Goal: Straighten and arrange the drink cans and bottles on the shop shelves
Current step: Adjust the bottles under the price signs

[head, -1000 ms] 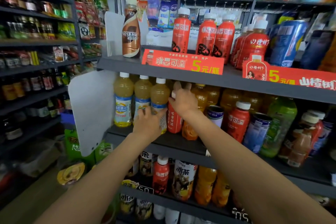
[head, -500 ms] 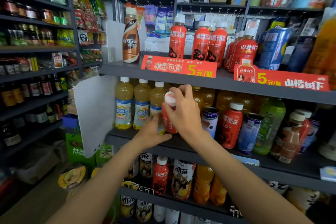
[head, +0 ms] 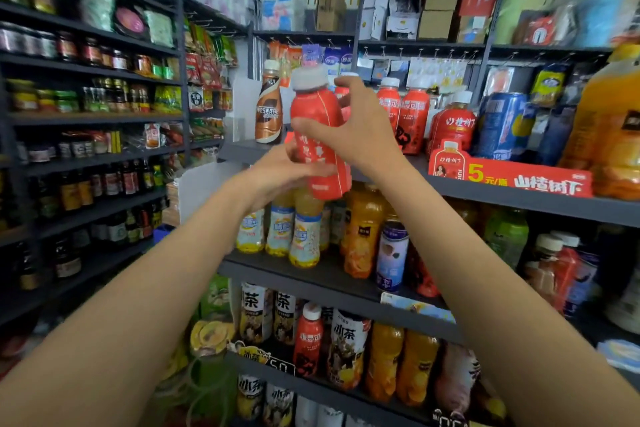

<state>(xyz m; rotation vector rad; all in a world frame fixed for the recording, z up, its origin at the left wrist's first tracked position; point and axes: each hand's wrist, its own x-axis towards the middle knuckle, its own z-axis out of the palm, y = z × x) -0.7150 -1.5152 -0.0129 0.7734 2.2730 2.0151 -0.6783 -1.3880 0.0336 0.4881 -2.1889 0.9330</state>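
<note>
Head view shows the risks running from left to right. At about nine o'clock of the held bottle, the left hand [head: 277, 170] cups the lower body of the red bottle [head: 320, 146], its fingers curled round the label from below; motion blur hides how firm that hold is. The bottle itself hangs in the air in front of the top shelf [head: 519, 191], tilted slightly, its white cap toward twelve o'clock and its base over the yellow juice bottles [head: 304, 236] standing on the middle shelf at six o'clock. The right hand [head: 367, 130] grips the bottle's upper body from three o'clock, thumb in front and fingers spread behind it. In my judgement the likeliest slip is at the handover between hands: if one lets go before the other has a sure hold, the bottle drops onto the yellow bottles below and knocks the row over. Just behind the bottle at ten o'clock stands a brown coffee bottle [head: 269, 107] near the shelf's front edge; a wide swing on the way in could tip it off. Further right, at two to three o'clock, the matching red bottles [head: 403, 114] stand close together, so a bottle pushed in at an angle may topple them like skittles. The blue can [head: 502, 125] beyond leans already, and a shove along the row could roll it.
</note>
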